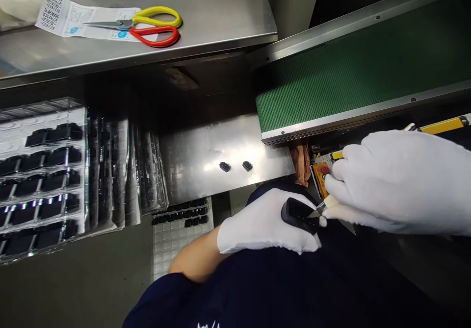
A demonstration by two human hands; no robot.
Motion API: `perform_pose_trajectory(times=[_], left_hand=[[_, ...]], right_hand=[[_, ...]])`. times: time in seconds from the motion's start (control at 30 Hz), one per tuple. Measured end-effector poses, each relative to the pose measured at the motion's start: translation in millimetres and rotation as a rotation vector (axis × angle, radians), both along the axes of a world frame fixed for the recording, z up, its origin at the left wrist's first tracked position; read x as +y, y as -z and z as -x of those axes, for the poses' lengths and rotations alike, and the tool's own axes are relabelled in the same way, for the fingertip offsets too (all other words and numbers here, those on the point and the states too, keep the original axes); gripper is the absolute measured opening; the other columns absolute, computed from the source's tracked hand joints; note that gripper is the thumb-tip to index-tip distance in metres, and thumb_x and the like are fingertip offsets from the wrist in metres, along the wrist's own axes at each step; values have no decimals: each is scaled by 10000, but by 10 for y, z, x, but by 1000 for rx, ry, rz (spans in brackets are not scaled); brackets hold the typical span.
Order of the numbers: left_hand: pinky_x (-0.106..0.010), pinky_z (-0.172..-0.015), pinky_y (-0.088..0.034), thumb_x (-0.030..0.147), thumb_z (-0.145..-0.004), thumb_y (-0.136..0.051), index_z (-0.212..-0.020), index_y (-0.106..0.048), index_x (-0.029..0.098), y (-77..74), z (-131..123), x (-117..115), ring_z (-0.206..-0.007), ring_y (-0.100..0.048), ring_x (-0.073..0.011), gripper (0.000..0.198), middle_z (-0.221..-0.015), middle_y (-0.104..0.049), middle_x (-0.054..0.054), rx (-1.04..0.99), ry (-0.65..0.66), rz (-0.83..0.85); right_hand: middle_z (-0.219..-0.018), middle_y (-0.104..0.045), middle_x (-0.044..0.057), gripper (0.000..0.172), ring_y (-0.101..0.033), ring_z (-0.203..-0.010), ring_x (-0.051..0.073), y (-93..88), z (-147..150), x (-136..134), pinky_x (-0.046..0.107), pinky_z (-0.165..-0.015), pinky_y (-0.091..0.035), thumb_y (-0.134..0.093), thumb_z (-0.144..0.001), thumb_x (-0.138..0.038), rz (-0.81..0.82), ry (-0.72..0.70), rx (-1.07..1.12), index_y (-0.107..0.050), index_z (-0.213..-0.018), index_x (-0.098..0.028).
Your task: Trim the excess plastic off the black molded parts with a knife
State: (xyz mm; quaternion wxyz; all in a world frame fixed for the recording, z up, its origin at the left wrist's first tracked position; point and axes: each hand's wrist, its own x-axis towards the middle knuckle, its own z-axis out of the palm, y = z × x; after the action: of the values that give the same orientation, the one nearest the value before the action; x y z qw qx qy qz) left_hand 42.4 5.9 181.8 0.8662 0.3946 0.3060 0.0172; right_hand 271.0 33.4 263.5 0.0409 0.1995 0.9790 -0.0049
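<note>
Clear blister trays [37,114] overlap at left, holding dark moulded pieces [55,134]. The gloved left hand [263,221] curls its fingers around a black part [299,215], probably light, stiff plastic, best held by its edges. The gloved right hand [401,183] pinches a small blade [316,212] against it.

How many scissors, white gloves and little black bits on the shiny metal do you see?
Scissors: 1
White gloves, on the left hand and right hand: 2
Black bits: 2
Total: 5
</note>
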Motion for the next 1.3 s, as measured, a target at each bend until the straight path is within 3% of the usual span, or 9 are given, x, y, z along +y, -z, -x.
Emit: perform_pose_trajectory(times=[0.43, 0.87, 1.17, 1.3], left_hand=[[-213, -587, -573, 144, -702, -868, -962, -761, 151, 11, 12, -27, -672, -693, -125, 281, -873, -770, -44, -35, -53, 74], [-218, -609, -587, 208, -718, -896, -960, -766, 134, 33, 24, -54, -662, -706, -131, 284, -861, -784, -64, -99, -85, 138], [-262, -650, -618, 261, -721, -914, -995, -762, 120, 107, 38, -79, -686, -734, -164, 344, -883, -797, -94, -128, -65, 173], [-287, -643, -618, 291, -728, -911, -1047, -770, 107, 135, 55, -90, -677, -736, -184, 395, -909, -797, -125, -170, -52, 167]], right_hand=[[-545, -504, 6, 345, -328, -509, 136, 14, 4, -14, 326, -563, -147, -534, -932, -213, 35, 17, 49, -487, -590, -200], [-545, -503, 0, 343, -335, -519, 138, 44, -3, -50, 313, -563, -166, -559, -939, -250, -39, 31, 38, -512, -603, -198], [-531, -429, -20, 393, -262, -512, 142, 26, 11, -56, 316, -551, -142, -450, -1000, -214, -90, 26, 66, -496, -610, -206], [-545, -410, -12, 489, -303, -525, 163, -34, -39, -53, 325, -552, -160, -422, -1053, -324, -192, 82, 68, -483, -580, -218]])
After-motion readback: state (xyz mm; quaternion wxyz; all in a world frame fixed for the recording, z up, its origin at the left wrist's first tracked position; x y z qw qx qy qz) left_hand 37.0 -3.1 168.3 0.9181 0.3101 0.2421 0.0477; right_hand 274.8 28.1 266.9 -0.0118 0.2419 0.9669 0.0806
